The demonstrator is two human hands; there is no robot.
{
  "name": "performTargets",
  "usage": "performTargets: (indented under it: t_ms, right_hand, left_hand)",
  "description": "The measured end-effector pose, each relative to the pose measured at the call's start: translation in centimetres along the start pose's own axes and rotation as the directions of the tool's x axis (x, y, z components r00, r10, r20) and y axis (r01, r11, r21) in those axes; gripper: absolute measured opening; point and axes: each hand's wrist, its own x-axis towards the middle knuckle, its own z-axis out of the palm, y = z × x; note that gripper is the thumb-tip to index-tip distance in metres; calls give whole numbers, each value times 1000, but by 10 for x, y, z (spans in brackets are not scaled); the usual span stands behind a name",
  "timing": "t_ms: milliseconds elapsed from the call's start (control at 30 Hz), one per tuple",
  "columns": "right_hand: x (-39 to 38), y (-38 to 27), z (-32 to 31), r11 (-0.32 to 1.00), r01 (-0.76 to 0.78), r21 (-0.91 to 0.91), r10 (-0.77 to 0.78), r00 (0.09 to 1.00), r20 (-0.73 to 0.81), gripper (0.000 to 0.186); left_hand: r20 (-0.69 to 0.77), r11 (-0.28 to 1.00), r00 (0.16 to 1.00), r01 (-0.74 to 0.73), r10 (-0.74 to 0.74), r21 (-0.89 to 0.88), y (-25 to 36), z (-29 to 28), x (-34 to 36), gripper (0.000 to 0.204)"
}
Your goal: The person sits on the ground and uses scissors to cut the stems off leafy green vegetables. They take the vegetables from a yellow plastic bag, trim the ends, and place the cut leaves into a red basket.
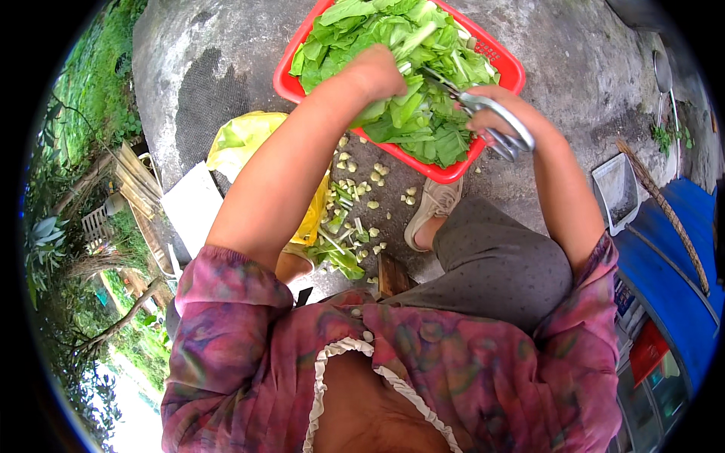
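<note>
My left hand (380,73) is closed around a bunch of leafy greens (418,36), pale stalks sticking out beside the fingers. Just to the right, my right hand (510,97) grips a pair of scissors (516,127) by the handles. Their dark blades point left into the leaves near my left hand and look slightly apart. Beneath both hands sits a red plastic basket (514,72) heaped with cut green leaves. My left fingertips are hidden by the hand and the leaves.
Cut stalk ends (375,176) and leaf scraps (344,260) litter the concrete ground between my feet. A yellow plastic bag (245,136) lies left of the basket. To the right are a grey dustpan (618,189), a rope (664,208) and a blue sheet (680,226).
</note>
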Motion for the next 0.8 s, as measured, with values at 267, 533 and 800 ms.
performTargets:
  t_ms: [267,533,800]
  right_hand:
    - [-36,28,-38,960,-235,-150,233,972,-33,26]
    - [-41,54,-48,906,-368,-210,368,929,-41,22]
    - [-50,58,-58,938,-314,-148,297,947,-126,20]
  left_hand:
    - [-301,980,945,-73,127,184,24,48,-13,68]
    - [-301,914,901,-199,313,353,28,134,-2,94]
    - [-220,927,927,-235,305,293,15,154,17,95]
